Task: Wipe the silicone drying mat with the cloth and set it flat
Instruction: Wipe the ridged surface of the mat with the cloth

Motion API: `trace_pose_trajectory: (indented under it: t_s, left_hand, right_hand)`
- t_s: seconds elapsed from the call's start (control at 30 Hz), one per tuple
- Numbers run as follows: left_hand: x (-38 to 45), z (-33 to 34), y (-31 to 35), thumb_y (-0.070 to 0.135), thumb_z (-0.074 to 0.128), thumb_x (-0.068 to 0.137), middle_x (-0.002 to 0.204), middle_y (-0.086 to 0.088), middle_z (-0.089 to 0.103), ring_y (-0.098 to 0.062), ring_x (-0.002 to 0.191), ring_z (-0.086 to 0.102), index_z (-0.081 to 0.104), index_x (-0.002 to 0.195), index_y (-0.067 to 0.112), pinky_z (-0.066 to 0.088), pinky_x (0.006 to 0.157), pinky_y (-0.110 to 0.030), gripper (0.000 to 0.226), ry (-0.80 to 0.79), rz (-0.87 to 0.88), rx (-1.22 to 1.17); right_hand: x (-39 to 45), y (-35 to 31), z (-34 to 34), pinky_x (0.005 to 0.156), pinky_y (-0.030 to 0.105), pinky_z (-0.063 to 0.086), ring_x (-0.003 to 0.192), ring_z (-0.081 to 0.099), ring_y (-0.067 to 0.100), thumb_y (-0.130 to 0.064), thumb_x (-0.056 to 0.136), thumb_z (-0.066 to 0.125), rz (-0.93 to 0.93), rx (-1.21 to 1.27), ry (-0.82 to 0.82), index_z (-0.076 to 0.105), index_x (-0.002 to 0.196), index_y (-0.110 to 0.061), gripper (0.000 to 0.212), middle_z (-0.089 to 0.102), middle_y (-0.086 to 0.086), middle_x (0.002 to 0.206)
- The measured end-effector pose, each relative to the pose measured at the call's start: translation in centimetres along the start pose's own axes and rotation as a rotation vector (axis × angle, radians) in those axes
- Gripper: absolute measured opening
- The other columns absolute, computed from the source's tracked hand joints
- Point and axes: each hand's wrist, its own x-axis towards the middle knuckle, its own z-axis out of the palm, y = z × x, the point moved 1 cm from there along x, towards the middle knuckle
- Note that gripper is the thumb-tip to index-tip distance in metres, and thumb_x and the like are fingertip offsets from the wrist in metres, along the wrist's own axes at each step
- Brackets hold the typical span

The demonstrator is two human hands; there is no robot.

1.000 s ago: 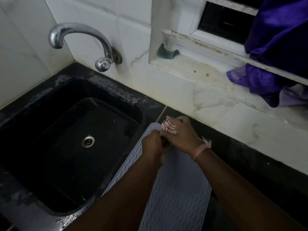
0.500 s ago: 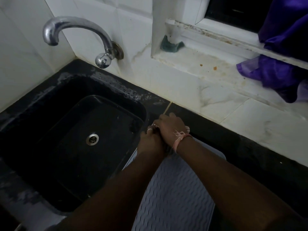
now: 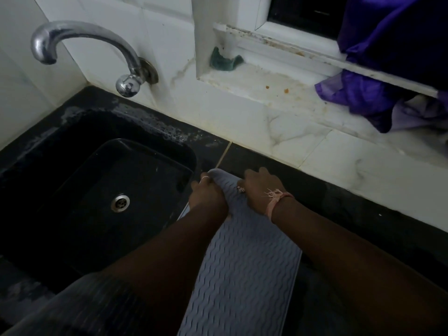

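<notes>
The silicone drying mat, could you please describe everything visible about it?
The silicone drying mat is pale grey and looks soft and rubbery, with rows of raised wavy ridges. It lies lengthwise on the dark countertop just right of the black sink. Its far end is lifted and curled over, where the left hand and the right hand grip it. Both forearms cross above it.

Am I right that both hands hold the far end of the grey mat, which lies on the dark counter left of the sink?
Not quite. In the head view the mat lies to the right of the sink, not left. The rest holds: left hand and right hand both hold its far end on the dark counter.
</notes>
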Motion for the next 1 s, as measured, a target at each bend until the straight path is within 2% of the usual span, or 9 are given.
trace_pose_trajectory:
  t_s: [0.23,0.37,0.5,0.57,0.63,0.67,0.77,0.9,1.0]
  left_hand:
    - [-0.2,-0.3,0.1,0.039,0.089,0.073,0.153,-0.014,0.029,-0.037,0.139,0.036,0.022,0.158,0.006,0.046,0.109,-0.052,0.113,-0.023,0.006,0.017]
    - [-0.1,-0.4,0.2,0.035,0.092,0.069,0.153,-0.013,0.03,-0.038,0.141,0.034,0.018,0.159,0.007,0.046,0.108,-0.052,0.12,-0.016,-0.016,-0.015]
    - [0.2,0.2,0.8,0.037,0.09,0.071,0.158,-0.015,0.024,-0.038,0.143,0.03,0.012,0.161,0.01,0.041,0.11,-0.052,0.122,-0.038,-0.044,-0.078]
    - [-0.4,0.6,1.8,0.04,0.085,0.077,0.162,-0.015,0.022,-0.039,0.144,0.028,0.013,0.161,0.008,0.038,0.113,-0.052,0.115,0.025,-0.03,-0.055]
    - [-1.2,1.3,2.9,0.047,0.083,0.077,0.166,-0.013,0.017,-0.04,0.148,0.022,0.013,0.161,0.01,0.032,0.117,-0.052,0.116,0.077,0.019,-0.001]
    - [-1.4,1.8,3.2,0.051,0.084,0.075,0.168,-0.012,0.012,-0.04,0.15,0.018,0.011,0.162,0.013,0.029,0.119,-0.053,0.12,0.069,0.039,-0.006]
    - [-1.4,3.0,3.3,0.063,0.08,0.073,0.171,-0.007,-0.003,-0.04,0.155,0.004,0.002,0.163,0.026,0.019,0.123,-0.055,0.125,0.02,0.075,0.012]
    - [-1.0,2.5,2.9,0.074,0.074,0.071,0.171,-0.005,-0.003,-0.037,0.152,0.012,0.0,0.163,0.028,0.025,0.117,-0.054,0.127,0.022,0.079,0.151]
    - [-0.5,2.3,3.1,0.073,0.074,0.072,0.171,-0.005,-0.004,-0.037,0.152,0.011,-0.003,0.163,0.026,0.028,0.116,-0.054,0.128,0.008,0.056,0.182]
  right_hand:
    - [-2.8,1.0,1.2,0.086,0.046,0.051,0.115,0.047,0.033,-0.025,0.091,0.068,0.098,-0.015,0.002,0.064,0.127,-0.021,0.037,0.05,0.008,0.125]
    - [-3.4,1.6,0.4,0.087,0.045,0.047,0.117,0.047,0.034,-0.022,0.089,0.069,0.184,-0.041,0.028,0.065,0.121,-0.014,0.033,0.053,0.01,0.124]
    - [-4.4,4.5,0.7,0.087,0.043,0.052,0.11,0.055,0.036,-0.017,0.087,0.061,0.282,0.289,0.164,0.069,0.115,-0.021,0.029,0.057,0.01,0.114]
    - [-4.3,4.6,0.7,0.084,0.041,0.054,0.104,0.063,0.036,-0.016,0.09,0.06,0.289,0.443,0.245,0.07,0.11,-0.021,0.024,0.063,0.011,0.111]
    - [-3.0,3.1,0.3,0.097,0.04,0.052,0.115,0.062,0.032,-0.017,0.094,0.063,0.223,0.495,0.251,0.065,0.129,-0.018,0.035,0.062,0.012,0.128]
    - [-2.1,2.1,0.3,0.1,0.039,0.05,0.119,0.06,0.031,-0.02,0.094,0.064,0.174,0.482,0.253,0.062,0.135,-0.02,0.041,0.06,0.01,0.132]
    - [-0.2,-0.5,0.9,0.093,0.042,0.049,0.116,0.055,0.033,-0.028,0.095,0.061,0.078,0.295,0.225,0.063,0.13,-0.023,0.036,0.057,0.007,0.128]
    - [-1.2,-0.7,2.2,0.093,0.043,0.045,0.116,0.051,0.03,-0.034,0.091,0.066,0.065,0.136,0.238,0.061,0.131,-0.021,0.042,0.059,0.003,0.132]
    - [-2.3,-0.4,2.9,0.092,0.043,0.044,0.116,0.049,0.03,-0.027,0.089,0.068,0.034,0.036,0.228,0.062,0.128,-0.018,0.041,0.059,0.004,0.13]
